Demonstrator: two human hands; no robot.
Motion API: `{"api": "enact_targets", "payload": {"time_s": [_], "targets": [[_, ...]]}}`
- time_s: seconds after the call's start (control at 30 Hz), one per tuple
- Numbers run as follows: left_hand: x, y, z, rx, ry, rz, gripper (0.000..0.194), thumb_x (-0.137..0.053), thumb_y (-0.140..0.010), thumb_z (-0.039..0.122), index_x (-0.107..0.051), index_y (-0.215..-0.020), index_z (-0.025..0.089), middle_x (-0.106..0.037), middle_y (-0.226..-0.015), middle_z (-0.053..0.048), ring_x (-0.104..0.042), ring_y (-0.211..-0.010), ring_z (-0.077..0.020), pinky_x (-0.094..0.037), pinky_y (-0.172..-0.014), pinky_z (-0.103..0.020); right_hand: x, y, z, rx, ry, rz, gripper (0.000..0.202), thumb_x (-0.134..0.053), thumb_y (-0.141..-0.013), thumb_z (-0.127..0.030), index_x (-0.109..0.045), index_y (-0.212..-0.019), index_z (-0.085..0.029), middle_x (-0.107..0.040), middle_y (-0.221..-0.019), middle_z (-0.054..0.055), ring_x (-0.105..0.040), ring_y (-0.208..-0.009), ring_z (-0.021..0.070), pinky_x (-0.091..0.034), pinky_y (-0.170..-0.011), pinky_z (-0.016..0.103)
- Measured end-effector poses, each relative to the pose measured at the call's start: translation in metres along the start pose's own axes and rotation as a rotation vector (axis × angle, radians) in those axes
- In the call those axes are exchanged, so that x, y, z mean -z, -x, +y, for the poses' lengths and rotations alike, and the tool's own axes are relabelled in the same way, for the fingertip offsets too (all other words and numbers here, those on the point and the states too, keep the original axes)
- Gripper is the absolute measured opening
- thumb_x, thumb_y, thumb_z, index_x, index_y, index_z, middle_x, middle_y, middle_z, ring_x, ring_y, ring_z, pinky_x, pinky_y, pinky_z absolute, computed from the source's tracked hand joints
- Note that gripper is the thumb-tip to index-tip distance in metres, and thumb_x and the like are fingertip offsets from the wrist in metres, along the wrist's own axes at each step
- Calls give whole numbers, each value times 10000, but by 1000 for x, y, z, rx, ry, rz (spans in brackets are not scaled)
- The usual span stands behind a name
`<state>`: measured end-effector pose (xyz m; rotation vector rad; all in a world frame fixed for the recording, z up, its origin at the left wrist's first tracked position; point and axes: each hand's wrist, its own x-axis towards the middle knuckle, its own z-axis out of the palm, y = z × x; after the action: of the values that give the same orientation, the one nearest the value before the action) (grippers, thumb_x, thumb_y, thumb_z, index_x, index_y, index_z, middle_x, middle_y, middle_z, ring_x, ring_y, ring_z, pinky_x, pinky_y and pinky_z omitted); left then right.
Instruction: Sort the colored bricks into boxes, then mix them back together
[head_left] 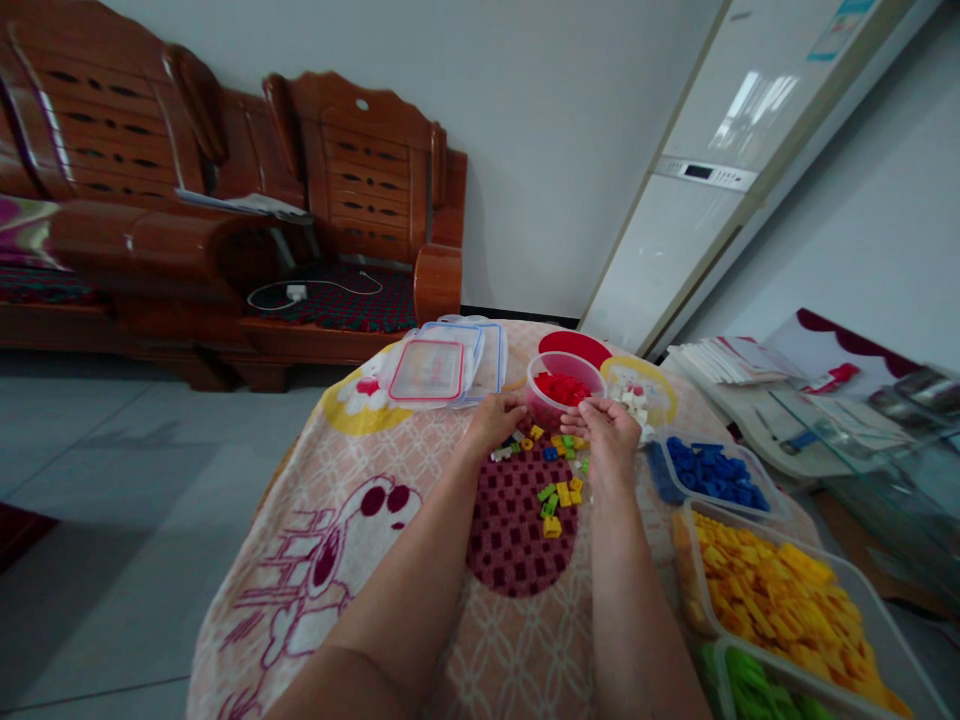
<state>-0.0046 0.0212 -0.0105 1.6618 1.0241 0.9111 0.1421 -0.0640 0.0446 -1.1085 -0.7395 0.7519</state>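
Note:
A round clear tub [551, 405] holding red building blocks [562, 388] stands on the cloth-covered table. My left hand [496, 420] is at the tub's left side, its fingers bent together; whatever they pinch is hidden. Right of the tub, my right hand [611, 432] has thumb and forefinger drawn together, and any piece between them is too small to make out. Mixed yellow, green, blue and white blocks [551, 526] lie loose between and below the hands. White blocks [636, 405] are heaped just beyond my right hand.
Tubs of blue blocks [716, 475], yellow blocks [780, 590] and green blocks [757, 690] line the right edge. Clear lids [427, 370] are stacked at the back left. A red lid [576, 346] lies behind the round tub. Wooden chairs [360, 190] stand beyond the table.

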Motion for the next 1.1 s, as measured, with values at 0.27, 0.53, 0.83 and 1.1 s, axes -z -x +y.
{"api": "enact_targets", "payload": {"time_s": [0.27, 0.53, 0.83, 1.1], "targets": [[2, 6, 11, 8, -55, -5, 210, -512, -826, 179, -694, -739, 118, -718, -683, -43, -667, -616, -123, -505, -590, -190, 1, -2, -1, 37, -45, 36, 284, -743, -621, -297, -600, -818, -150, -702, -632, 21, -702, -559, 189, -590, -502, 278], [-6, 2, 4, 11, -5, -74, 209, -527, -818, 196, -712, -771, 111, -736, -729, -57, -667, -615, -123, -518, -585, -199, 17, -10, 2, 87, 171, 179, 267, -687, -648, -359, -633, -797, -143, -657, -538, -9, -610, -409, 142, -450, -358, 200], [-10, 8, 12, -45, 180, -262, 175, -585, -792, 239, -721, -792, 129, -721, -707, -26, -649, -616, -108, -515, -595, -191, 39, -12, -1, -61, 660, -48, 185, -595, -713, -329, -658, -751, -159, -616, -516, -21, -513, -357, 114, -347, -326, 197], [-2, -3, -3, 36, 258, 114, 188, -563, -804, 230, -718, -813, 125, -701, -686, -13, -616, -567, -97, -498, -571, -196, 22, 2, 4, -144, 1009, -541, 167, -624, -730, -182, -724, -862, -162, -603, -498, -36, -532, -411, 100, -368, -432, 187]]}}
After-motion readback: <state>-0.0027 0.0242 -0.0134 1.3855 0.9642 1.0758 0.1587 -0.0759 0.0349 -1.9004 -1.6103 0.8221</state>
